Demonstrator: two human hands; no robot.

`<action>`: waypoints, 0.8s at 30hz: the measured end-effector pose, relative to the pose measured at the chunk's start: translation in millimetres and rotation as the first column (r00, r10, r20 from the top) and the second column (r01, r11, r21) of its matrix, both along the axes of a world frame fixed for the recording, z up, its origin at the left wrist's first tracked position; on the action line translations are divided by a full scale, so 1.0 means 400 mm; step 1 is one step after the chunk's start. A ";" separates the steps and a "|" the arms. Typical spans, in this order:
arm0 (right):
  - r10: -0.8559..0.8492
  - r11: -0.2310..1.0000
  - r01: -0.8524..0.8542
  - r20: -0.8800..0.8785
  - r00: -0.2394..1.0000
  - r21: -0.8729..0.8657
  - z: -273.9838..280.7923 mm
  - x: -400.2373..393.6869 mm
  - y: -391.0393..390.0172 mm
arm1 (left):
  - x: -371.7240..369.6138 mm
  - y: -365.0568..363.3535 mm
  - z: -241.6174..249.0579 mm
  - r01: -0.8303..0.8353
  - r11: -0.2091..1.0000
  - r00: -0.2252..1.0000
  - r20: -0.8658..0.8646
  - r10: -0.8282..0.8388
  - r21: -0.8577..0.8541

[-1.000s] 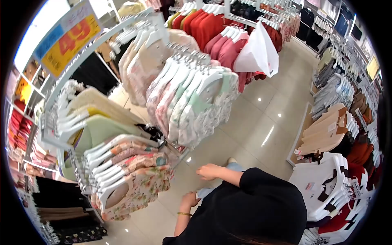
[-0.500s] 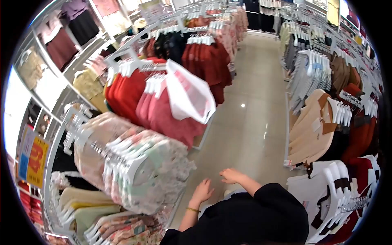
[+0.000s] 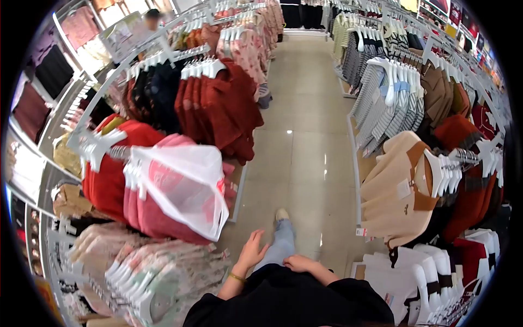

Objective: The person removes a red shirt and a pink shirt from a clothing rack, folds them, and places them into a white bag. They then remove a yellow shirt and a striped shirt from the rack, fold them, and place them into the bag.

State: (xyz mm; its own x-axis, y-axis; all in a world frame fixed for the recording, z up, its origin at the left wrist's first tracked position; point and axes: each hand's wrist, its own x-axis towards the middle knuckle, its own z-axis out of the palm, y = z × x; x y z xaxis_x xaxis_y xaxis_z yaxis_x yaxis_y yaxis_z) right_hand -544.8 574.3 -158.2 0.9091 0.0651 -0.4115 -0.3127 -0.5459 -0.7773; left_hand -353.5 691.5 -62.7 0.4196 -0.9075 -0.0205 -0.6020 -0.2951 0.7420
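Note:
My left hand [image 3: 252, 253], with a gold bracelet on the wrist, is in front of my body with its fingers apart and nothing in it. To its right, my right hand [image 3: 295, 263] rests near my waist, its fingers curled; whether they hold anything is hidden. Nearest to the left hand is a white translucent plastic bag [image 3: 182, 185] with pink print, hanging at the front of a row of pink garments [image 3: 143, 212]. Floral garments [image 3: 180, 271] hang below it on white hangers.
A tiled aisle [image 3: 294, 109] runs ahead between garment racks. Dark red tops [image 3: 218, 103] hang on the left. Beige sweaters [image 3: 395, 191], striped shirts [image 3: 376, 109] and white garments [image 3: 392, 278] line the right. A person [image 3: 152, 20] is behind the left racks.
The view has shifted forward along the aisle, bringing the bag lower and closer. My hands sit lower, the right one drawn back to my waist. A leg and shoe now show.

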 end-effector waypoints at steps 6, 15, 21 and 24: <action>-0.148 0.958 0.101 -0.160 0.976 -0.270 0.120 0.199 -0.375 | 0.196 -0.291 -0.034 0.083 0.996 0.996 -0.040 -0.082 0.027; -0.585 0.742 0.629 0.234 0.776 -0.231 0.221 0.346 -0.810 | 0.459 -0.759 0.075 -0.005 0.990 0.999 0.044 0.011 -0.139; -0.564 0.798 0.519 -0.075 0.822 -0.307 0.012 0.280 -0.956 | 0.625 -0.863 -0.167 -0.272 0.959 0.962 -0.032 0.271 -0.077; -0.534 0.837 0.482 -0.188 0.825 -0.260 -0.015 0.309 -1.130 | 0.688 -0.789 -0.343 -0.629 0.776 0.771 -0.157 0.617 -0.038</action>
State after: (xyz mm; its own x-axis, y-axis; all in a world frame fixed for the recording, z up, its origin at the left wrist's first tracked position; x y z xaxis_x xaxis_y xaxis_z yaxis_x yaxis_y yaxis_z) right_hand -421.3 122.1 -164.2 0.6592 -0.4813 -0.5777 -0.7512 -0.3860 -0.5355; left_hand -78.2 376.0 -199.9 0.8926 -0.4479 -0.0513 -0.2056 -0.5058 0.8378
